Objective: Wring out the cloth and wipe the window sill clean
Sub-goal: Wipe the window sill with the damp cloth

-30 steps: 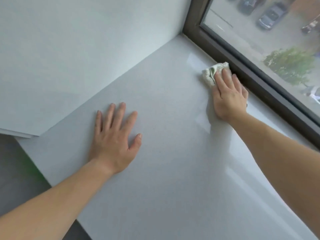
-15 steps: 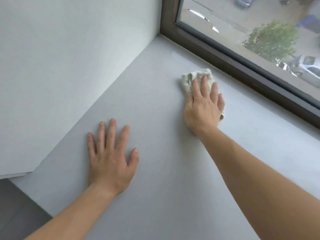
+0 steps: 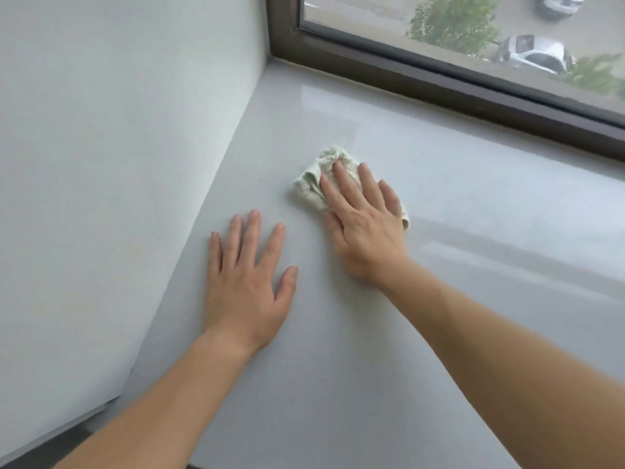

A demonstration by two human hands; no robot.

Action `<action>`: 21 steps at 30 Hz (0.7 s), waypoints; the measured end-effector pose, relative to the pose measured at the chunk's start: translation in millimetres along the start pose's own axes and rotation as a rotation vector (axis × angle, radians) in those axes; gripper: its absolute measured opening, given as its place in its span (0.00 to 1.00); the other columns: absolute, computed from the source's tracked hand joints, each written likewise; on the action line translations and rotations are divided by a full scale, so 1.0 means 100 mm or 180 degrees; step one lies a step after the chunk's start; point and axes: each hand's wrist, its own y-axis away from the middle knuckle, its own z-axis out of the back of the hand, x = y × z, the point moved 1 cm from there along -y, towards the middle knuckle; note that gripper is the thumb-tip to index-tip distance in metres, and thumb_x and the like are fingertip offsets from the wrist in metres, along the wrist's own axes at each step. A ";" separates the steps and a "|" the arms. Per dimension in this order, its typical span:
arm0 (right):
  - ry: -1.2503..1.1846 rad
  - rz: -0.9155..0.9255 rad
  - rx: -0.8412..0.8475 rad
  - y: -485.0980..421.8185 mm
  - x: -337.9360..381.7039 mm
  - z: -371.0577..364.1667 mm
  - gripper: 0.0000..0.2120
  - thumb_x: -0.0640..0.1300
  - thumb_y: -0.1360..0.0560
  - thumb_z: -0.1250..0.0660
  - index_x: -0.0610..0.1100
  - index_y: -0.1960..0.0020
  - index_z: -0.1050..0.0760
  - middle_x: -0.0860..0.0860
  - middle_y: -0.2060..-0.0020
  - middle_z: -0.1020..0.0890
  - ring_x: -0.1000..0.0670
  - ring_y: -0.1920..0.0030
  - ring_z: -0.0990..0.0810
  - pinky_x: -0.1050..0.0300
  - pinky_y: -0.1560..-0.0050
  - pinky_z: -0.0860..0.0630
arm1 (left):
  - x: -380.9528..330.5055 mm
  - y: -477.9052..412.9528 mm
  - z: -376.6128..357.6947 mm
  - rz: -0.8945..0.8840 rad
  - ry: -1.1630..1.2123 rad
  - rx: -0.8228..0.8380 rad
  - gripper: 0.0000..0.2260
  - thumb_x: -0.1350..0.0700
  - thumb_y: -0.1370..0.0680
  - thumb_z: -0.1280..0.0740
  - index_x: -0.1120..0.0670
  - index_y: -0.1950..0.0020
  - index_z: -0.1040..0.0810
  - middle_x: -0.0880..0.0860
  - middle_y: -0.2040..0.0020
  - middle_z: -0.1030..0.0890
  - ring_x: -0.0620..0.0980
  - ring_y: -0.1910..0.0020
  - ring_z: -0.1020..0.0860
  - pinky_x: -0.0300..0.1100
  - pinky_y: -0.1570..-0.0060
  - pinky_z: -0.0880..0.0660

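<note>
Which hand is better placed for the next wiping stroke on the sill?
Right. The right hand presses the cloth flat on the window sill; the left hand rests bare on the sill, holding nothing.

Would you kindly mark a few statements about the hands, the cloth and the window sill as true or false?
1. The right hand presses the cloth flat onto the window sill. True.
2. The left hand grips a corner of the cloth. False: it rests flat on the sill, apart from the cloth.
3. The cloth touches the dark window frame. False: bare sill lies between them.
4. A car is visible outside. True.
</note>
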 end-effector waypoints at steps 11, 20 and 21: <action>0.0035 -0.0286 -0.0096 0.22 0.15 -0.11 0.26 0.54 0.17 0.50 0.58 0.20 0.48 0.57 0.19 0.50 0.45 0.19 0.55 0.44 0.23 0.57 | 0.00 0.02 -0.06 -0.0114 -0.0082 -0.0002 0.29 0.42 0.20 0.51 0.52 0.21 0.40 0.59 0.19 0.45 0.59 0.20 0.49 0.63 0.24 0.54; -0.0175 -0.1436 -0.0163 -0.03 -0.36 0.08 0.27 0.56 0.18 0.55 0.58 0.19 0.51 0.57 0.19 0.54 0.46 0.20 0.58 0.43 0.22 0.58 | 0.11 0.05 0.04 -0.0190 0.0627 0.0021 0.30 0.42 0.20 0.53 0.57 0.23 0.38 0.58 0.19 0.44 0.54 0.19 0.52 0.58 0.23 0.59; -0.0186 -0.1407 -0.0201 0.07 -0.18 0.02 0.27 0.56 0.18 0.54 0.57 0.19 0.51 0.56 0.19 0.53 0.46 0.20 0.58 0.42 0.23 0.57 | 0.13 0.08 0.07 -0.0142 0.0635 -0.0044 0.29 0.42 0.20 0.53 0.57 0.24 0.36 0.58 0.20 0.42 0.55 0.20 0.50 0.58 0.23 0.57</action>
